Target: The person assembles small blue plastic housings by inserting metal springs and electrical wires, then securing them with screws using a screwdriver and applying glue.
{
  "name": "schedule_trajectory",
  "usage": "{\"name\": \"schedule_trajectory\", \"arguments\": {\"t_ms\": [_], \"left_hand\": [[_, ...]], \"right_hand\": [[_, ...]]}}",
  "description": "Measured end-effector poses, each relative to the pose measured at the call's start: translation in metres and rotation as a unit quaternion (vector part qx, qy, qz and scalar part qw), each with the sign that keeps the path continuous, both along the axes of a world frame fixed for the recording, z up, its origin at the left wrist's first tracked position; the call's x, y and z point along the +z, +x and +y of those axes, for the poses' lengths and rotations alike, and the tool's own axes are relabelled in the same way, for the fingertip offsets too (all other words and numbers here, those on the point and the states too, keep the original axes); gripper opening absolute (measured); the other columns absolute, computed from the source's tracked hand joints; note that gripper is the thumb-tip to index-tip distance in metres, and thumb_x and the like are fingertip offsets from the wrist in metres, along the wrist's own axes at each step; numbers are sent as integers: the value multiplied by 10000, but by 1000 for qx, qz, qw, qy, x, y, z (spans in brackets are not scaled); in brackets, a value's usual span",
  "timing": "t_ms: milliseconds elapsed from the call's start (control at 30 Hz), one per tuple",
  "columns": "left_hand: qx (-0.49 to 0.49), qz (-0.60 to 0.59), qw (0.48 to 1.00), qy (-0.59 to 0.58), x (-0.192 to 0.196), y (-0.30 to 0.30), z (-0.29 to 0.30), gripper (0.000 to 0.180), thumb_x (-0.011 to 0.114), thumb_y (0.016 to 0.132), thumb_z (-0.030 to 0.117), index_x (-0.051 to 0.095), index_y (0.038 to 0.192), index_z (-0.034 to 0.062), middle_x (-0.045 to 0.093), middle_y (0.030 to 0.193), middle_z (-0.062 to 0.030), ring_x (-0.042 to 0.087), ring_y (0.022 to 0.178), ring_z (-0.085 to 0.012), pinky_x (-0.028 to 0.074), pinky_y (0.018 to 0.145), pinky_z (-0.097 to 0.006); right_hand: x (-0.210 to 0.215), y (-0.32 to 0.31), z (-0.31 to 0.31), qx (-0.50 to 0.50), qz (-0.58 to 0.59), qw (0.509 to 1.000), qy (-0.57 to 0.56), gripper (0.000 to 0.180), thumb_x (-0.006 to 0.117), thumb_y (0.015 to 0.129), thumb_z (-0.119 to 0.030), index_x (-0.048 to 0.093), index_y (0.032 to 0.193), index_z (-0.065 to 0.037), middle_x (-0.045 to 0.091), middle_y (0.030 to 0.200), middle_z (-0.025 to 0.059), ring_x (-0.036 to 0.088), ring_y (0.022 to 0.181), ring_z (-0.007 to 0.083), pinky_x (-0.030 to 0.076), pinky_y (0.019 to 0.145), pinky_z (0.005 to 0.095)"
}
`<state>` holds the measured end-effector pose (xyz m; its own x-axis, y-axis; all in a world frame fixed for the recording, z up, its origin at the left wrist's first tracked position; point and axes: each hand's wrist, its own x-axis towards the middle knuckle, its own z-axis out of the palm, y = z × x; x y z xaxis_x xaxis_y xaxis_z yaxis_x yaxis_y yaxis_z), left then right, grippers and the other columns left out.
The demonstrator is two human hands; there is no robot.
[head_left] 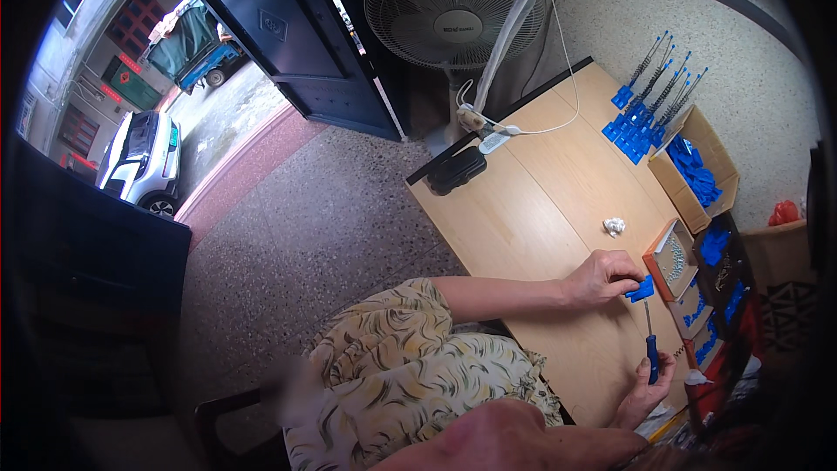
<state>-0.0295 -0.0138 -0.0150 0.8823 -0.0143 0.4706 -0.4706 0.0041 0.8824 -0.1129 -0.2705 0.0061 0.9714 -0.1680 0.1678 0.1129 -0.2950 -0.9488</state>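
Left hand (606,277) pinches a blue piece (643,290); right hand (643,394) grips a screwdriver (652,352); beyond both, rodded blue units (629,133) seem finished, loose blue parts (695,174) unused.

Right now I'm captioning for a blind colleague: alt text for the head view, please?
A person's left hand holds a small blue plastic piece while the right hand points a blue-handled metal screwdriver at it, over a light wood-toned table. Toward the upper right sits an open brown cardboard box of blue parts.
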Motion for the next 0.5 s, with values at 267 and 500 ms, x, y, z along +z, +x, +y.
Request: {"name": "schedule_trajectory", "arguments": {"t_ms": [267, 500], "left_hand": [[-8, 22, 1000, 7, 7, 4, 1, 134, 708, 902, 12, 747, 1028, -10, 730, 925, -124, 704, 834, -199, 570, 754, -328], [-36, 77, 996, -14, 8, 9, 6, 155, 706, 947, 0, 746, 1095, -25, 703, 1031, -80, 679, 891, -125, 557, 770, -263]], "right_hand": [[16, 4, 14, -67, 174, 979, 79, 188, 594, 1045, -160, 617, 1170, -22, 547, 837, -4, 467, 620, 43, 369, 509, 198], [17, 1, 12, 41, 44, 996, 73, 274, 653, 983, -62, 597, 1242, 8, 610, 1060, 47, 568, 865, 75, 475, 759, 224]]}}
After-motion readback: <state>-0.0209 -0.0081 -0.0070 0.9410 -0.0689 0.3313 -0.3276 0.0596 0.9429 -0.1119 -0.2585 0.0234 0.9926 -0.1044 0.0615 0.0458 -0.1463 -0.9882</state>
